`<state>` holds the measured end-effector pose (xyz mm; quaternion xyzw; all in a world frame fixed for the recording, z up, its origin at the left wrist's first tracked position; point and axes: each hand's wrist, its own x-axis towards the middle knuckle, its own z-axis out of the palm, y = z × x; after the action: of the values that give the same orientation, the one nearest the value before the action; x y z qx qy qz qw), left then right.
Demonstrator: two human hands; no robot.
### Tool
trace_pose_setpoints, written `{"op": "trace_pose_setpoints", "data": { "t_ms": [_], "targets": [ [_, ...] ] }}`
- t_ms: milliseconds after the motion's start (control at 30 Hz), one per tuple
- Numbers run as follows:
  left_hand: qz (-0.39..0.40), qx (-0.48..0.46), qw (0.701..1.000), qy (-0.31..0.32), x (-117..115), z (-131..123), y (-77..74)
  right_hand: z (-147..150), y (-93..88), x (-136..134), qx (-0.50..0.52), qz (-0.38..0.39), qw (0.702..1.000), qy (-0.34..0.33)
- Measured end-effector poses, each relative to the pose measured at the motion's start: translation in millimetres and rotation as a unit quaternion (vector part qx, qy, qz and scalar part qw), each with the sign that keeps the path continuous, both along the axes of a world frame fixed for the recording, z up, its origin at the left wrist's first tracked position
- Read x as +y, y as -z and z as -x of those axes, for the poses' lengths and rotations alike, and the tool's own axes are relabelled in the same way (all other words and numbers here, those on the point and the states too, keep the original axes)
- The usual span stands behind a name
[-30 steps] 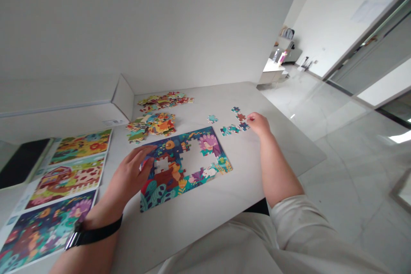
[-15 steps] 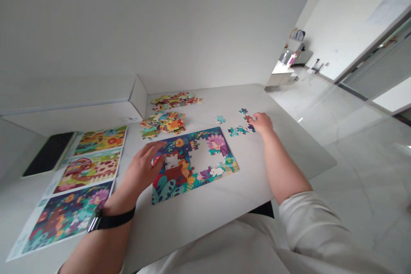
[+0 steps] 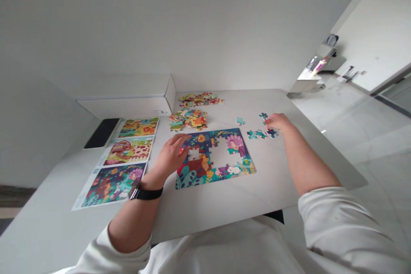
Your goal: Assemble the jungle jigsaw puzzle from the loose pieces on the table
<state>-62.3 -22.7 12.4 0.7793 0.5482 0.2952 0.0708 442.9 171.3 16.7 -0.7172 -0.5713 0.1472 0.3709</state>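
Note:
A partly assembled jigsaw puzzle (image 3: pixel 199 175) with a dark forest picture lies flat on the table. It has a large gap right of its middle and a smaller one at the left. My left hand (image 3: pixel 171 156), wearing a black-strapped watch, rests on the puzzle's left edge with fingers stretched out. To the right of the puzzle, my right hand (image 3: pixel 280 122) pinches a reddish-brown puzzle piece (image 3: pixel 267 123), partly hidden by the fingers. Around it lie a dark blue piece (image 3: pixel 272 133), a blue-teal piece (image 3: pixel 263 116), teal pieces (image 3: pixel 260 134) and a light teal piece (image 3: pixel 240 121).
Two piles of colourful pieces, one nearer (image 3: pixel 189 120) and one farther (image 3: pixel 201 99), lie behind the puzzle. Printed picture sheets (image 3: pixel 128 152) and a black phone-like slab (image 3: pixel 102 133) are at the left. A white box (image 3: pixel 128 105) stands against the wall.
The view has swung left, so everything appears farther right. My right fingers now cover more of the reddish-brown piece, and more of the dark blue piece shows. My left hand stays on the puzzle.

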Motion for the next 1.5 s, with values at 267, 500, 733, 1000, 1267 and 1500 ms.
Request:
{"op": "trace_pose_setpoints", "data": {
  "t_ms": [267, 500, 733, 1000, 1267, 1500],
  "targets": [
    [-0.018, -0.047, 0.999, 0.004, 1.3, -1.0, 2.5, 61.8, -40.7, -32.9, 0.07, -0.012, 0.986, -0.149],
    [0.035, -0.221, 0.973, -0.053, 6.0, -0.3, 2.8, 219.4, -32.4, -116.3, 0.391, 0.038, 0.85, -0.351],
    [0.12, -0.368, 0.921, -0.035, 3.7, -8.4, -0.3, 248.5, 11.4, -145.7, 0.455, 0.117, 0.821, -0.325],
    [0.206, -0.407, 0.889, 0.042, -2.8, -21.6, -5.5, 253.4, 18.1, -147.8, 0.408, 0.098, 0.838, -0.349],
    [0.235, -0.42, 0.875, 0.044, -3.9, -24.5, -5.5, 255.3, 24.9, -148.7, 0.341, 0.067, 0.854, -0.387],
    [0.198, -0.445, 0.873, 0.003, -0.2, -17.5, -3.1, 245.2, 22.4, -146.6, 0.185, -0.095, 0.902, -0.379]
  ]
}}
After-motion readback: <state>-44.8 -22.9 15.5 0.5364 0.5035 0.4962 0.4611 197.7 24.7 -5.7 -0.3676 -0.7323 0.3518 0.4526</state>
